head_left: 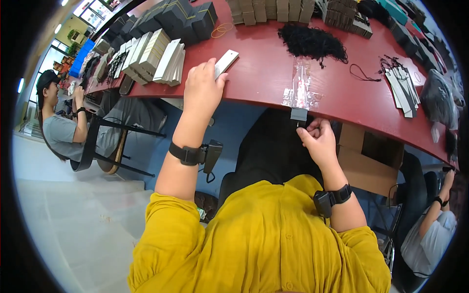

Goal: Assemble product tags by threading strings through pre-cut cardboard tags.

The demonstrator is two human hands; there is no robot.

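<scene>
My left hand (202, 87) rests at the table's front edge, its fingers closed around the lower end of a white card tag (227, 61) with a small hole at its far end. My right hand (320, 139) is just below the table edge, thumb and fingers pinched together beside a small grey piece (299, 114). What these fingers hold is dark and mostly hidden. Beyond the grey piece, clear plastic bags (301, 80) lie on the red table (259, 73), reaching its edge. Black cords (312, 43) are heaped farther back.
Stacks of white tags (168, 63) and dark grey boxes (181, 22) stand at the left. Strung tags (402, 90) and a grey plastic bag (439, 95) lie at the right. A cardboard box (366, 163) is under the table. Other people sit at both sides.
</scene>
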